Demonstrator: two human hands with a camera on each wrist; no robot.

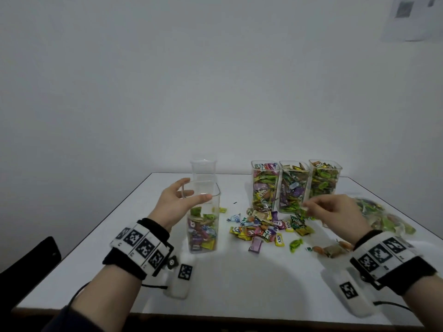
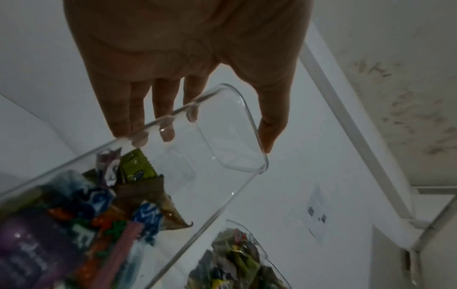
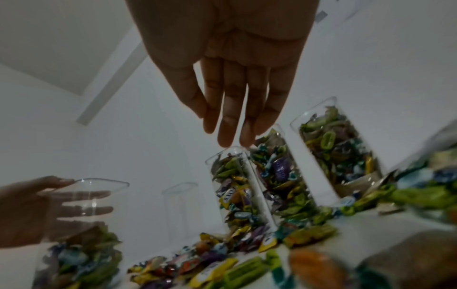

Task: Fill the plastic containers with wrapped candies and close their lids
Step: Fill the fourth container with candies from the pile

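Observation:
A clear, partly filled container [image 1: 203, 236] stands on the white table [image 1: 239, 283] at centre left. My left hand [image 1: 188, 192] grips it just under the rim, thumb on the near side and fingers behind. The left wrist view shows the same container [image 2: 197, 176] between thumb and fingers of that hand [image 2: 190, 109], with wrapped candies low inside. My right hand [image 1: 311, 204] hovers over the loose candy pile [image 1: 263, 228]; in the right wrist view its fingers [image 3: 215, 125] are straight and hold nothing. Three full containers [image 1: 293, 185] stand open at the back. No lid is in view.
An empty clear container [image 1: 203, 168] stands behind the held one. A clear bag of candies [image 1: 383, 219] lies at the right edge. Stray candies [image 1: 330, 250] sit near my right wrist. A dark chair back [image 1: 31, 255] is at the table's left.

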